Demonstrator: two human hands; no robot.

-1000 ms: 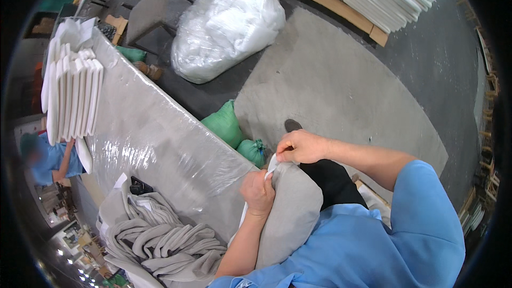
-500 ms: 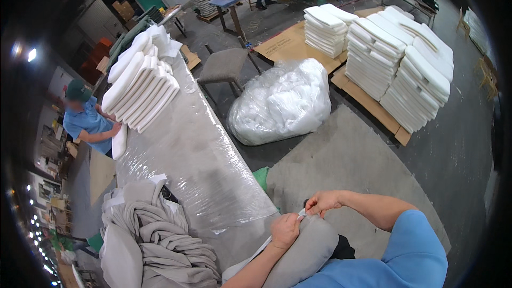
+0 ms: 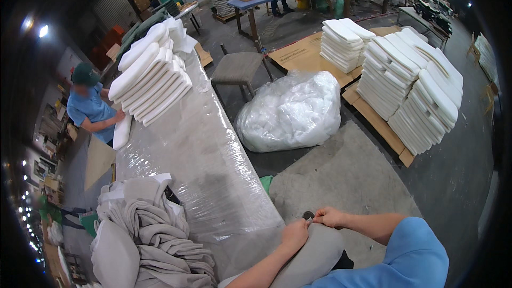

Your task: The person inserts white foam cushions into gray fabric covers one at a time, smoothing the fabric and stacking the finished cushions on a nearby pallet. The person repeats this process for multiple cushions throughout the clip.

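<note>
A grey fabric-covered cushion (image 3: 318, 250) lies across my lap, its far end rounded. My left hand (image 3: 295, 236) is closed on the cover's edge at that far end. Close beside it, my right hand (image 3: 327, 217) pinches the same edge, thumb and fingers pressed together. The bit of edge between the fingers is too small to make out clearly. A small dark round object (image 3: 308, 215) shows just behind the hands. To the left, a heap of loose grey fabric covers (image 3: 160, 234) is piled on the plastic-covered table (image 3: 213, 181).
White foam pads (image 3: 152, 82) are stacked at the table's far end, where a co-worker (image 3: 90, 109) holds one. A plastic bag of white filling (image 3: 290, 112) sits on the floor near a chair (image 3: 240, 69). More foam stacks (image 3: 405, 69) stand on cardboard (image 3: 373, 125) at right.
The view has shifted, so the surroundings sit slightly lower and to the right. My hands have come closer together at the cover's edge. A person in green has come into view at lower left.
</note>
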